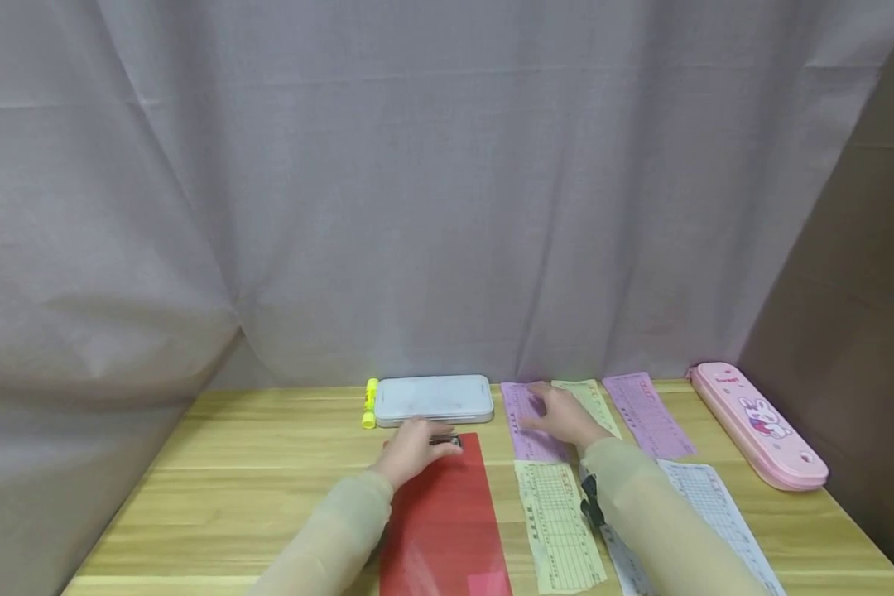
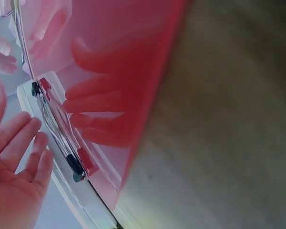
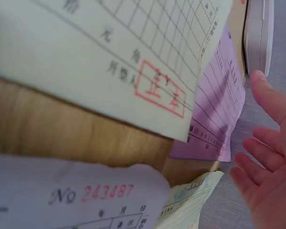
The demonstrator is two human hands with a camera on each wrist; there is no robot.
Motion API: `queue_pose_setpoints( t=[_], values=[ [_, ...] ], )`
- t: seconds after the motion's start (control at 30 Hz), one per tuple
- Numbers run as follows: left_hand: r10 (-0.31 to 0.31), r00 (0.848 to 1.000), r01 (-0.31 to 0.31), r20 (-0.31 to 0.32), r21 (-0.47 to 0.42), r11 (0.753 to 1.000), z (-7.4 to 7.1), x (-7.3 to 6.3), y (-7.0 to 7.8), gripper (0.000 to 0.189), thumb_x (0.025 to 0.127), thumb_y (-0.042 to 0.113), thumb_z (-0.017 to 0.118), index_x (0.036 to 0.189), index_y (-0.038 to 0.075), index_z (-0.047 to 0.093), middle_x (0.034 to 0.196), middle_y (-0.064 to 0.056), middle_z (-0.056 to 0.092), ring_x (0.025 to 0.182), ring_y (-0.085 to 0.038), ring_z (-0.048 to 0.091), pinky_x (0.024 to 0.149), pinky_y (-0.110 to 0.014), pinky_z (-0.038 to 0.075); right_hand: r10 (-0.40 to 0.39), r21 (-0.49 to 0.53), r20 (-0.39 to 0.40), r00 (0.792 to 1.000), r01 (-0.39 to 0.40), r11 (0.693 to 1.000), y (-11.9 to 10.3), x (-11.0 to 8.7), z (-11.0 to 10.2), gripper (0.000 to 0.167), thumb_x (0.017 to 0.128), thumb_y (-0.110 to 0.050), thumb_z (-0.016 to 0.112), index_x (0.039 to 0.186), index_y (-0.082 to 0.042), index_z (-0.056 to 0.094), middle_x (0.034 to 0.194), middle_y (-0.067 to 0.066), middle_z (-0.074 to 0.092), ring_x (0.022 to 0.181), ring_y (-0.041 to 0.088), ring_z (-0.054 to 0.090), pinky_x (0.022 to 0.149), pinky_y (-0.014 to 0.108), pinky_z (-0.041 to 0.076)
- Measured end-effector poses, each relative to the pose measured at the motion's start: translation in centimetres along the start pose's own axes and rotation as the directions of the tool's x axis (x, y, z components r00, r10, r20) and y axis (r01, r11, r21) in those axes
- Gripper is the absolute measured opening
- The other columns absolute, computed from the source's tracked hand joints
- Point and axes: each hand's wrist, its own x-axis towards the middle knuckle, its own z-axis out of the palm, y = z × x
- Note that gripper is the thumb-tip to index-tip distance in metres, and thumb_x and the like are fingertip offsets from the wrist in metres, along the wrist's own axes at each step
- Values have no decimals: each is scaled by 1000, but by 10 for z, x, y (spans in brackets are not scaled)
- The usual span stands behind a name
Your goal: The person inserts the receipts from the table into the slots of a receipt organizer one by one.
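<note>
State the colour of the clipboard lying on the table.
The clipboard is red; it shows best in the head view.

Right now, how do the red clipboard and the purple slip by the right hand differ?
The red clipboard is larger; the purple slip is smaller. The clipboard is glossy red with a metal clip; the slip is purple paper with printed lines. Both lie on the wooden table.
</note>
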Motion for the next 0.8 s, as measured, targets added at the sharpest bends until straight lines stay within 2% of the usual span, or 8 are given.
queue_pose_setpoints(
  t=[0.23, 0.43, 0.8],
  values=[
    [-5, 1000, 5, 22, 7, 1000, 0, 4, -8, 25, 77, 20, 79, 100, 10, 75, 92, 0, 73, 85, -13, 64, 80, -28, 53, 26, -11, -7, 1000, -27, 1000, 1, 5, 1, 69, 82, -27, 74, 136, 5, 45, 133, 24, 52, 125, 41, 47, 106, 52, 35],
    [15, 1000, -16, 26, 56, 998, -1, 6, -10, 25, 77, 19, 79, 98, 9, 75, 91, -1, 73, 86, -14, 64, 81, -29, 53, 25, -46, -17, 1000, -26, 999, 0, 12, 5, 59, 82, -24, 74, 128, 6, 53, 125, 24, 58, 118, 40, 52, 102, 51, 41],
    [-12, 999, 3, 52, 175, 985, 5, 10, -9, 22, 78, 20, 78, 98, 12, 76, 87, 4, 71, 83, -9, 63, 80, -26, 53, -68, -89, -37, 997, 64, 994, 9, 22, 10, 48, 80, -14, 74, 119, 10, 59, 116, 28, 61, 112, 44, 55, 99, 52, 42]
  ],
)
